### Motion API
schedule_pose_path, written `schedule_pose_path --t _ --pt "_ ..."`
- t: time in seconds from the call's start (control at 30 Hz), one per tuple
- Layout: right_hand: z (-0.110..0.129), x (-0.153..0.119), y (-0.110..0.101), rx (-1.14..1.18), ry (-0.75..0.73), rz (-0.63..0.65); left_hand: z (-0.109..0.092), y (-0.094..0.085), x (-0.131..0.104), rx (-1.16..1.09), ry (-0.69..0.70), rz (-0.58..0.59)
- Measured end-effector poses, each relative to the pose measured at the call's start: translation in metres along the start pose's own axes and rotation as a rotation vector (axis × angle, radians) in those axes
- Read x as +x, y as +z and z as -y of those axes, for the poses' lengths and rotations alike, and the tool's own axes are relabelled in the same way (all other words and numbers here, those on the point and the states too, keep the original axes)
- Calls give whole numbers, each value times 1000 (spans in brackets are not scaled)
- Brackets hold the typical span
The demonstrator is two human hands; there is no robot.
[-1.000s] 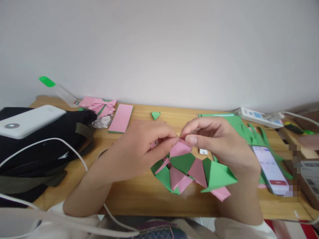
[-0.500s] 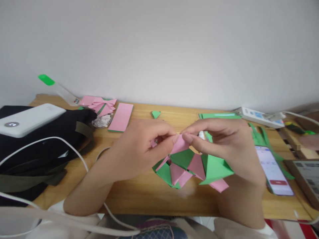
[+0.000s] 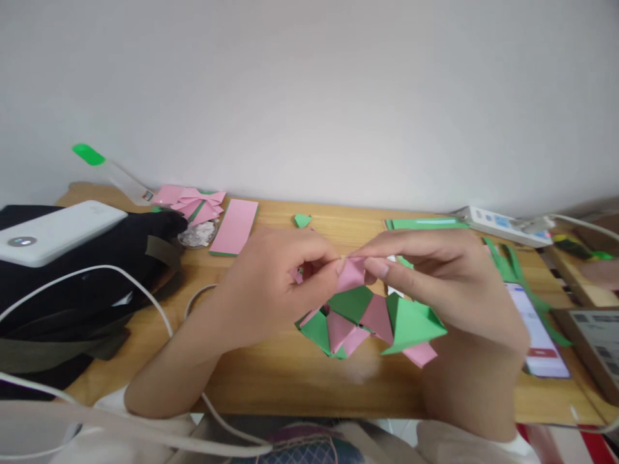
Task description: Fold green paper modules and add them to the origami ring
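Note:
Between my hands, above the table, is a pink and green folded-paper model [image 3: 355,306] made of several interlocked triangular pieces. My left hand [image 3: 285,290] pinches the upper pink flap of it from the left with thumb and forefinger. From the right, my right hand [image 3: 435,277] pinches the same pink flap, thumb in front and forefinger on top. A larger green fold sticks out below the right palm, with a pink tab under it. Part of the model's left side is hidden behind my left hand.
On the wooden table [image 3: 309,393] lie a pink paper stack [image 3: 235,225], folded pink pieces [image 3: 200,203] and a small green piece [image 3: 302,221]. A black bag [image 3: 145,258] carries a white power bank [image 3: 62,232] at left. At right are a phone [image 3: 541,348] and a power strip [image 3: 503,225].
The paper model has shifted slightly up and left. My right thumb has slid a little to the right along the pink flap, and my right wrist has moved slightly right.

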State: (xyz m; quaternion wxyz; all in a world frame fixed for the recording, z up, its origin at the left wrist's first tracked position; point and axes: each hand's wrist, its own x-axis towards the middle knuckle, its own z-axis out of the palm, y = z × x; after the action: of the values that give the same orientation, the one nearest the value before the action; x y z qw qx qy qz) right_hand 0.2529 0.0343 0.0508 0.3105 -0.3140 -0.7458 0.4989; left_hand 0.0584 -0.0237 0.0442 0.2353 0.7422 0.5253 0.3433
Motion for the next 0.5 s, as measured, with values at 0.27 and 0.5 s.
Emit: schedule_pose_path --t 0.27,0.5 --pt "-7 5 1 173 126 -12 -2 -3 1 -57 37 70" --pt "-7 8 4 245 165 60 0 -2 1 -52 38 70"
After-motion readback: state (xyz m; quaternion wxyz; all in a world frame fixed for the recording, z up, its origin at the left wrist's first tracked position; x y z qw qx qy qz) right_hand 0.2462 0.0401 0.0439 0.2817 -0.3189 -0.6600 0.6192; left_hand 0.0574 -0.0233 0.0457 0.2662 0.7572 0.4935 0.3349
